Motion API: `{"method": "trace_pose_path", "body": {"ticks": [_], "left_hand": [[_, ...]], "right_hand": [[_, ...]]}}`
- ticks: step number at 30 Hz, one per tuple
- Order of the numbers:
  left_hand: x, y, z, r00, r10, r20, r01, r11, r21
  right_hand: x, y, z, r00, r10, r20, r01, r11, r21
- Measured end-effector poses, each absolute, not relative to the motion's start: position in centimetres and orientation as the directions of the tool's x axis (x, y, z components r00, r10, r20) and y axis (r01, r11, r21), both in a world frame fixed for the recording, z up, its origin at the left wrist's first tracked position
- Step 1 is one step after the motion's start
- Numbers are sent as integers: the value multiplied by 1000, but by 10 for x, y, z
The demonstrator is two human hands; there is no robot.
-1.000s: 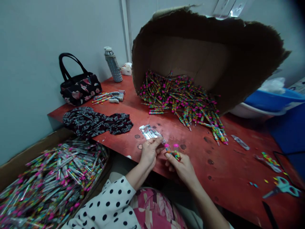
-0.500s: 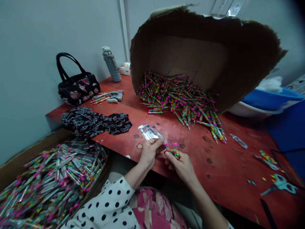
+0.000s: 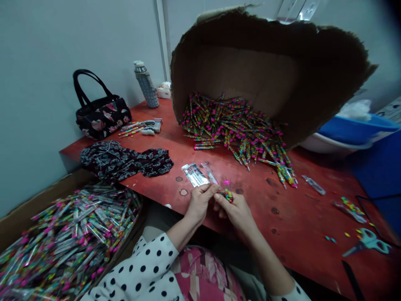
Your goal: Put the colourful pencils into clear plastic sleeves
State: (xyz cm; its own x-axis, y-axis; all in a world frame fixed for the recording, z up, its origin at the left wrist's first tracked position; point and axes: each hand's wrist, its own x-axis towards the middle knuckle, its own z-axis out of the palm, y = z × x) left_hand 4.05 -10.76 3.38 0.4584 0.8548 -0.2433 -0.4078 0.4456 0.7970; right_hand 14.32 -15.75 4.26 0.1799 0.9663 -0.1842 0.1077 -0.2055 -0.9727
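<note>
Red-painted desk (image 3: 282, 217) fills the middle of the view, with a torn cardboard box (image 3: 238, 54) lying on its side on it and a heap of bright tubes (image 3: 238, 129) spilling from its mouth. Below the desk's left edge, a carton (image 3: 40, 188) holds a clear bag of wrapped tubes (image 3: 69, 238). A black floral handbag (image 3: 102, 119) and a dark patterned cloth (image 3: 125, 161) lie to the left, and blue scissors (image 3: 368, 244) to the right. Above the desk's near edge, the right hand (image 3: 238, 213) grips a pink-capped tube (image 3: 227, 190) of coloured pellets. The left hand (image 3: 200, 205) is narrowly closed beside it; whether it holds the tube cannot be told. Just beyond lie a clear wrapper (image 3: 210, 173) and silver packets (image 3: 194, 174).
</note>
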Motion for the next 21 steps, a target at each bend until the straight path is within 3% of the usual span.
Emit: {"method": "trace_pose_path", "body": {"ticks": [4, 7, 14, 21], "left_hand": [[35, -96, 42, 360, 897, -257, -558, 427, 711], [32, -93, 38, 269, 924, -271, -612, 381, 693], [35, -117, 26, 538, 818, -205, -507, 508, 697], [26, -115, 36, 452, 860, -239, -538, 476, 696]], "right_hand": [[140, -165, 38, 43, 973, -225, -152, -216, -964], [138, -175, 32, 71, 962, -263, -292, -232, -928], [132, -164, 32, 194, 956, -220, -332, -147, -932], [122, -155, 32, 146, 965, -215, -314, -161, -936]]}}
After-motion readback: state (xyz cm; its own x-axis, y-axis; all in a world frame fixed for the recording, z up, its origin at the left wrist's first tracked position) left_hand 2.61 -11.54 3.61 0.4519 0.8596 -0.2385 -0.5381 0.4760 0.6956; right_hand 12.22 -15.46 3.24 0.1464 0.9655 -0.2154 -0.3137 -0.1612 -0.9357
